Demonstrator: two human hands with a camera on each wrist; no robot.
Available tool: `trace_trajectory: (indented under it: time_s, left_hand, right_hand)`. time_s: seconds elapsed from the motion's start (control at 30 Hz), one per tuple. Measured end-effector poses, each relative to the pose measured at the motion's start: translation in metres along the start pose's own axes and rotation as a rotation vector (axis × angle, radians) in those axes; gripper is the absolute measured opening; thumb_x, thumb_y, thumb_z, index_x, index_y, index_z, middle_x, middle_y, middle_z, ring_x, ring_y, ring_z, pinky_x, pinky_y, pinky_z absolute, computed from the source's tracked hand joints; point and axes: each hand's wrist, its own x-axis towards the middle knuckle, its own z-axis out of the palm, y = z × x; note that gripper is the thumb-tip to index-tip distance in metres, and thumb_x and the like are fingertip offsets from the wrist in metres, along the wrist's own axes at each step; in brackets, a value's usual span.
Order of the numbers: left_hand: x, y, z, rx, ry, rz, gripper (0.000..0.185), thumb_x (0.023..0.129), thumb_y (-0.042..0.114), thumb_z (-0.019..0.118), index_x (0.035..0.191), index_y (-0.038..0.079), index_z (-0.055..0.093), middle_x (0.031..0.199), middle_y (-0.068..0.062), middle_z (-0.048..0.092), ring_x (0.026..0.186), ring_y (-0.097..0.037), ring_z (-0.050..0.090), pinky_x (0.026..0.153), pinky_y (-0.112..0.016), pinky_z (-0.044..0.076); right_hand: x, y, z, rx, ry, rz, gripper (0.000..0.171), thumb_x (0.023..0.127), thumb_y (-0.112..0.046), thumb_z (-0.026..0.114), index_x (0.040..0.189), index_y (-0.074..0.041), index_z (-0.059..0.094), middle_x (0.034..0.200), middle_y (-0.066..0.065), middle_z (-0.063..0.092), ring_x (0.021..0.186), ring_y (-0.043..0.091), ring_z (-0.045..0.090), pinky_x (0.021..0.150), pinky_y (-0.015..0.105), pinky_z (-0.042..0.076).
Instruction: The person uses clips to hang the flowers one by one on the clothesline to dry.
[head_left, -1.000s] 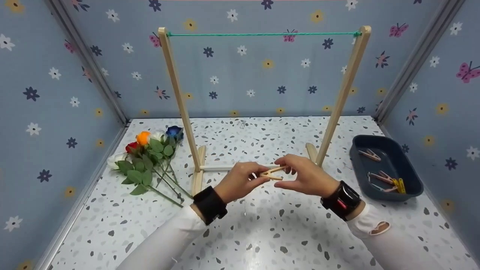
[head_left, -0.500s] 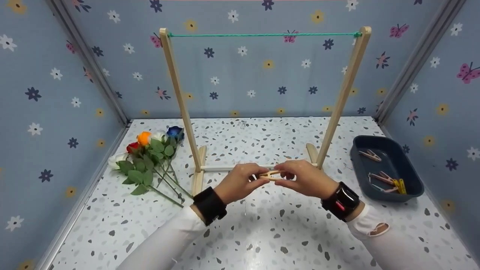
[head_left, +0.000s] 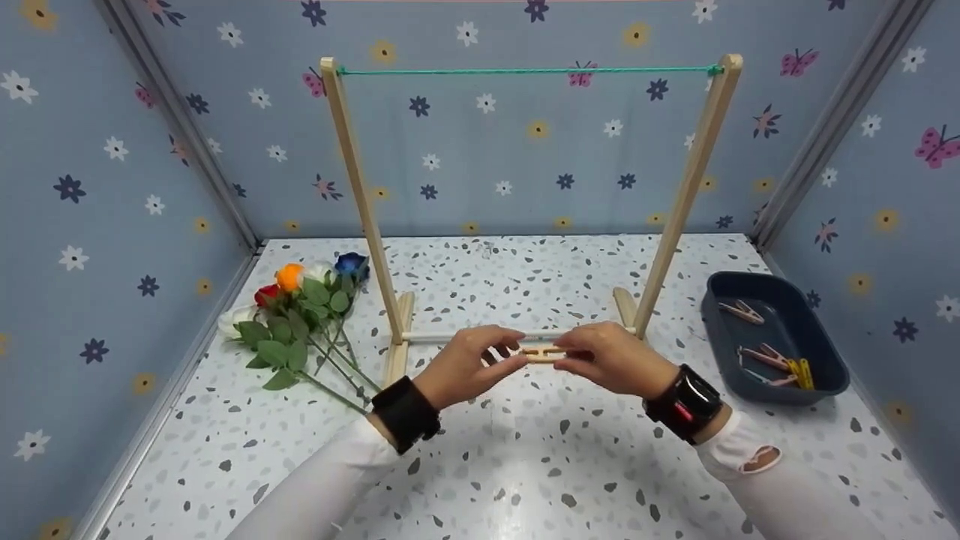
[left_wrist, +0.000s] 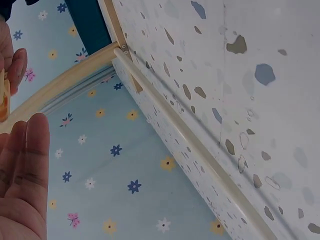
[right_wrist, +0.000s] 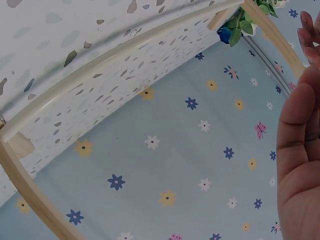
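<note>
Flowers (head_left: pixel 300 315) lie left of the rack (head_left: pixel 525 202), tray (head_left: pixel 776 334) right, clothespin (head_left: pixel 541 352) before it.

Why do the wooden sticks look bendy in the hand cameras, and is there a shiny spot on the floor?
Both wrist views bow the straight wooden frame into curves: lens distortion, with blurry fingers up close. The head view is sharper, with a pale glare patch on the speckled table and soft shadows under both hands.

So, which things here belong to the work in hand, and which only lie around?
In use:
- wooden clothespin, pinched by left hand and right hand

Lying about:
- flowers
- wooden rack with green string
- blue tray of spare clothespins
</note>
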Motion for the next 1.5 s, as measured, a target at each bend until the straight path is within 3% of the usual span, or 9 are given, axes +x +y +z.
trace_trajectory:
  time_s: [0.13,0.27,0.37,0.5,0.77,0.87,1.07,1.3,1.5]
  left_hand:
    - [-0.010,-0.008,-0.016,0.032,0.002,-0.029,0.019,0.106,0.019,0.073,0.115,0.002,0.078,0.103,-0.013,0.079,0.091,-0.025,0.075,0.077,-0.044,0.065]
    - [-0.026,-0.021,-0.038,0.092,-0.019,-0.083,0.013,0.104,0.020,0.076,0.104,0.007,0.078,0.095,-0.006,0.078,0.085,-0.020,0.073,0.075,-0.038,0.064]
    - [-0.039,-0.033,-0.060,0.124,-0.052,-0.125,0.012,0.101,0.021,0.079,0.097,0.010,0.078,0.090,-0.003,0.077,0.079,-0.013,0.070,0.071,-0.029,0.061]
    - [-0.055,-0.050,-0.094,0.173,-0.100,-0.195,0.016,0.098,0.024,0.083,0.087,0.013,0.077,0.082,0.001,0.075,0.075,-0.007,0.064,0.072,-0.029,0.059]
    - [-0.084,-0.080,-0.139,0.415,-0.241,-0.364,0.010,0.094,0.017,0.082,0.094,0.008,0.080,0.096,-0.009,0.078,0.084,-0.025,0.070,0.078,-0.044,0.060]
    - [-0.092,-0.088,-0.141,0.518,-0.307,-0.402,0.012,0.093,0.011,0.080,0.102,0.004,0.081,0.104,-0.012,0.079,0.091,-0.029,0.072,0.083,-0.050,0.062]
    - [-0.103,-0.098,-0.129,0.691,-0.357,-0.329,0.022,0.087,-0.004,0.077,0.107,0.003,0.082,0.104,-0.016,0.079,0.097,-0.038,0.075,0.084,-0.054,0.064]
    - [-0.108,-0.106,-0.115,0.789,-0.357,-0.267,0.014,0.085,-0.009,0.077,0.086,0.005,0.078,0.083,-0.011,0.072,0.079,-0.034,0.069,0.069,-0.050,0.061]
    - [-0.110,-0.108,-0.112,0.853,-0.347,-0.218,0.021,0.083,-0.008,0.081,0.074,0.008,0.071,0.074,-0.009,0.067,0.072,-0.031,0.065,0.063,-0.048,0.058]
  right_hand:
    - [-0.003,0.004,0.000,0.007,0.024,0.008,0.012,0.100,-0.012,0.080,0.105,-0.002,0.080,0.090,0.007,0.079,0.072,0.012,0.068,0.063,0.027,0.059]
    - [-0.006,0.006,-0.002,0.026,0.053,0.003,0.010,0.098,-0.009,0.080,0.103,0.000,0.079,0.085,0.007,0.077,0.068,0.008,0.063,0.059,0.025,0.056]
    - [-0.008,0.009,-0.005,0.026,0.066,0.000,0.009,0.098,-0.008,0.080,0.102,-0.001,0.079,0.082,0.006,0.075,0.067,0.007,0.059,0.058,0.024,0.054]
    - [-0.011,0.012,-0.007,0.018,0.071,0.007,0.007,0.098,-0.007,0.080,0.101,-0.001,0.078,0.082,0.006,0.074,0.067,0.007,0.057,0.059,0.025,0.053]
    - [-0.016,0.016,-0.006,0.032,0.068,0.025,0.007,0.099,-0.009,0.079,0.100,-0.002,0.078,0.083,0.006,0.075,0.067,0.006,0.058,0.058,0.023,0.052]
    - [-0.017,0.017,-0.005,0.039,0.069,0.023,0.008,0.099,-0.009,0.079,0.099,-0.002,0.079,0.083,0.006,0.076,0.067,0.006,0.058,0.057,0.022,0.052]
    - [-0.019,0.018,-0.003,0.057,0.054,0.029,0.008,0.099,-0.010,0.079,0.100,-0.002,0.079,0.083,0.006,0.076,0.066,0.005,0.058,0.056,0.021,0.051]
    - [-0.020,0.018,-0.002,0.069,0.045,0.035,0.009,0.100,-0.010,0.078,0.101,-0.001,0.079,0.082,0.006,0.075,0.066,0.004,0.057,0.056,0.020,0.050]
    - [-0.021,0.018,-0.001,0.062,0.051,0.023,0.008,0.100,-0.009,0.079,0.102,-0.001,0.079,0.082,0.005,0.075,0.067,0.004,0.057,0.057,0.020,0.050]
